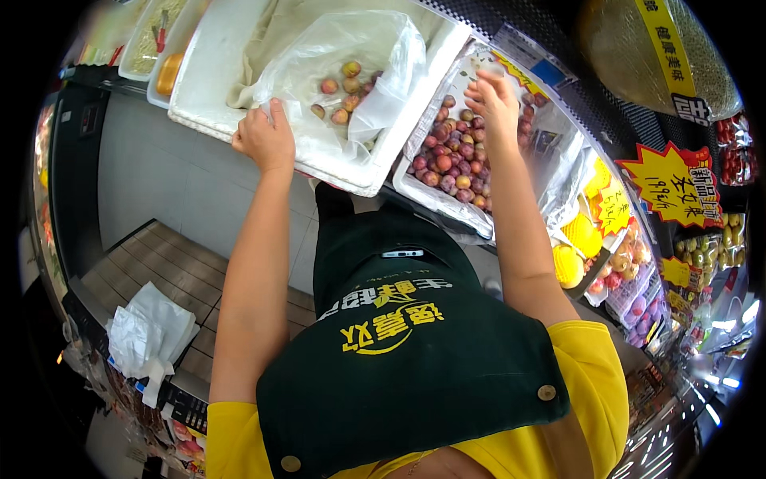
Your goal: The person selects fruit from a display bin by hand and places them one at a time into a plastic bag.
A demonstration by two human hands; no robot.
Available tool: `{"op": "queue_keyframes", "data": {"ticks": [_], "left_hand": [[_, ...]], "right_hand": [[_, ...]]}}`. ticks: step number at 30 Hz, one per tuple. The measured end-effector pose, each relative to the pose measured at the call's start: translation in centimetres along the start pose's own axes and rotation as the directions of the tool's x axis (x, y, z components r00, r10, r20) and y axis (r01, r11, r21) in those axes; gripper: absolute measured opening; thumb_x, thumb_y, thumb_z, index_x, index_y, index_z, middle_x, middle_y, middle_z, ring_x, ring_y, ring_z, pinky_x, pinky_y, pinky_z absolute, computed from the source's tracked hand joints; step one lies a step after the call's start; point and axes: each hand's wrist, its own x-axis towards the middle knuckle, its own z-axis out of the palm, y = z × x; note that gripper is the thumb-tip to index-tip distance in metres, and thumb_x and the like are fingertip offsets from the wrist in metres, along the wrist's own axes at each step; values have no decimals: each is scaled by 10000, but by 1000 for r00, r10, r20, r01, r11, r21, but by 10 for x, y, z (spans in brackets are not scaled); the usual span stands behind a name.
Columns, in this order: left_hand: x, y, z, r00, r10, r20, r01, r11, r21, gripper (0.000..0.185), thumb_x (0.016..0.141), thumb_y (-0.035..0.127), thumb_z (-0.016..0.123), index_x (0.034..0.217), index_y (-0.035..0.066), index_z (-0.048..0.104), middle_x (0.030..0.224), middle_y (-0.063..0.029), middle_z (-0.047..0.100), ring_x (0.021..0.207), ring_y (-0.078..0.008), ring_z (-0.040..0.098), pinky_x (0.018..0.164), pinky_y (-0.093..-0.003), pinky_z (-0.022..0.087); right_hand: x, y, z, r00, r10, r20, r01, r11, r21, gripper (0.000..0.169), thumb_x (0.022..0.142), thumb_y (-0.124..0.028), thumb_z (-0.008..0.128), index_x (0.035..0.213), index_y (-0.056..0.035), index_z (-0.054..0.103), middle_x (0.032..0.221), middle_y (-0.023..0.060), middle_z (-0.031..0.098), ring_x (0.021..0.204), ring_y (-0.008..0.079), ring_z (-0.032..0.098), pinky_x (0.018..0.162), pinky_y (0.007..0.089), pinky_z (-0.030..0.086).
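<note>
My left hand is closed on the near rim of a clear plastic bag, right at the edge of a white foam box. The bag lies spread inside that box with several reddish-yellow plums in it. To the right, my right hand hovers over a white tray lined with clear film. Its fingers are slightly apart and I see nothing in them. Beneath and beside that hand lie many loose purple-red plums; my forearm hides part of them.
Left of the foam box stand white tubs, one holding red-handled tongs. Yellow net-wrapped fruit and starburst price signs line the right. A wrapped melon sits upper right. White plastic bags hang at lower left.
</note>
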Motion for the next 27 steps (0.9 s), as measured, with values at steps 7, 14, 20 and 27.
{"op": "queue_keyframes", "data": {"ticks": [7,14,20,27], "left_hand": [[0,3,6,1000,-25,-5,26,997,72,357,849,338,483,696,39,605,655,-88,581,754,-248,536,860,-389,293],[0,5,2,998,-42,40,38,995,94,377,858,340,461,692,38,615,658,-91,594,752,-238,545,848,-382,305],[0,11,1,999,-40,31,37,995,92,389,858,342,458,702,26,624,631,-96,591,717,-248,546,838,-374,307],[2,9,1,999,-34,11,33,995,92,408,852,342,461,649,20,608,610,-105,584,687,-257,541,834,-378,309]], "right_hand": [[-38,134,-54,908,80,411,282,607,-743,259,691,-81,635,943,-24,614,891,116,590,824,205,586,747,314,473],[-42,145,-33,955,-26,294,274,449,-851,238,601,-77,615,838,-61,607,913,176,540,868,338,539,800,398,446],[-31,136,-11,938,72,339,258,509,-821,298,672,-204,612,937,-68,602,939,177,545,899,341,557,786,416,456],[-33,138,14,830,248,499,396,368,-842,542,608,-264,735,1075,-60,552,1050,143,530,940,320,555,786,407,467]]}}
